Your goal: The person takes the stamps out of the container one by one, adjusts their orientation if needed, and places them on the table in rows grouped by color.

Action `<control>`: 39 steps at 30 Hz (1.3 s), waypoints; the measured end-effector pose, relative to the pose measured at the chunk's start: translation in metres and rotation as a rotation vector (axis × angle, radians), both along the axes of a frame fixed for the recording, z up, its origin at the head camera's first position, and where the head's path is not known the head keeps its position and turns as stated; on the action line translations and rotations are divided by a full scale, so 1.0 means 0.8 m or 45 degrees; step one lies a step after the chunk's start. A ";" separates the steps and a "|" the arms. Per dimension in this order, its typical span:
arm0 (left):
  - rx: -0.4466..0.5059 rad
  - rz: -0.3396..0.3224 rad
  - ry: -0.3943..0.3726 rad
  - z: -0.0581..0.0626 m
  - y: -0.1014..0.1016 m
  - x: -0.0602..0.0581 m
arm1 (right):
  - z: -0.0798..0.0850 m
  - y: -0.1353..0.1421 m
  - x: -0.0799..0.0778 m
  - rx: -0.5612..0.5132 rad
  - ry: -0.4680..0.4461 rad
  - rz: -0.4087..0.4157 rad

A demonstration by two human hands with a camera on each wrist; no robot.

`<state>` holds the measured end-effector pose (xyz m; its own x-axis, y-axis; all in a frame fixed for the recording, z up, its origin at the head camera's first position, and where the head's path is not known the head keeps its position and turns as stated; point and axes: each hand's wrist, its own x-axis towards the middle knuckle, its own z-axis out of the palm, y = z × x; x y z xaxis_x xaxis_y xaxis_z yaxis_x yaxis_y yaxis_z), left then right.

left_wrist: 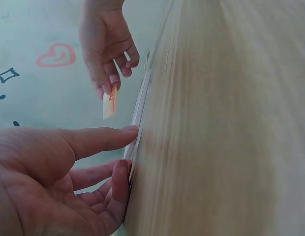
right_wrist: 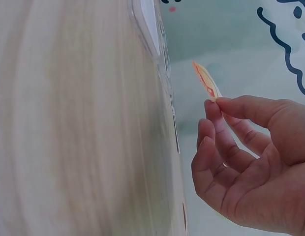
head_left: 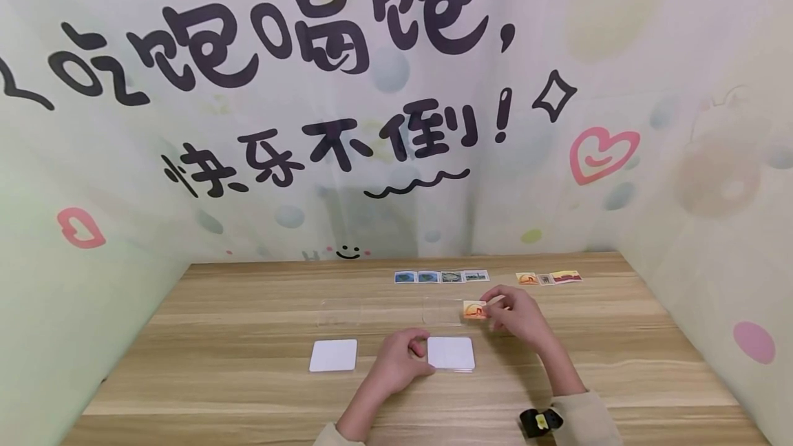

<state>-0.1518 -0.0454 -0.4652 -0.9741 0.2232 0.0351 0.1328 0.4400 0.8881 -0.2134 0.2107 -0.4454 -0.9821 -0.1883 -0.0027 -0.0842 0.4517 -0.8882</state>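
Observation:
My right hand (head_left: 515, 315) pinches a small orange-and-white stamp (head_left: 474, 310) between thumb and fingertips, held up off the table in both wrist views. The stamp (right_wrist: 205, 81) looks slightly bent in the right wrist view. My left hand (head_left: 399, 361) is at the left end of a stack of white cards (head_left: 451, 353), thumb and forefinger at its two left corners. From the left wrist view, the thumb touches the white edge while the other fingers curl beside it. Behind the stack lies a clear plastic sleeve (head_left: 441, 310), close to the stamp.
Another white card (head_left: 333, 355) and a second clear sleeve (head_left: 339, 311) lie to the left. Along the back of the table (head_left: 217, 349) runs a row of several blue and green stamps (head_left: 429, 277). Orange, brown and red stamps (head_left: 566, 277) lie at back right. Printed curtains enclose the table.

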 end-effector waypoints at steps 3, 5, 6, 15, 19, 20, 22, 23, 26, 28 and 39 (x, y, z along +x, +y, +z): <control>0.006 -0.002 0.009 0.001 0.000 0.000 | 0.000 0.001 -0.001 0.001 0.007 -0.005; 0.008 -0.004 0.008 0.000 0.000 0.000 | 0.000 0.002 -0.001 0.006 0.008 -0.009; 0.008 -0.004 0.007 0.000 0.000 0.001 | 0.000 0.002 -0.001 0.008 0.010 -0.009; 0.010 -0.004 0.011 0.000 0.000 0.001 | 0.002 0.004 -0.002 0.012 0.010 -0.017; 0.008 0.000 0.010 0.000 0.000 0.001 | 0.000 0.006 -0.002 0.008 0.007 -0.019; 0.009 0.001 0.009 0.001 0.000 0.000 | 0.000 0.006 -0.003 0.007 0.008 -0.021; 0.007 0.002 0.007 0.001 0.000 0.001 | -0.001 0.007 -0.003 0.010 0.011 -0.023; 0.005 0.001 0.010 0.001 0.000 0.001 | -0.001 0.007 -0.003 0.011 0.011 -0.025; -0.001 0.003 0.008 0.001 0.000 0.001 | -0.001 0.008 -0.004 0.014 0.010 -0.029; -0.009 0.005 0.006 0.001 0.000 0.001 | -0.001 0.008 -0.004 0.015 0.010 -0.032; -0.005 -0.005 0.011 0.001 -0.001 0.001 | 0.000 0.011 -0.004 0.029 0.010 -0.047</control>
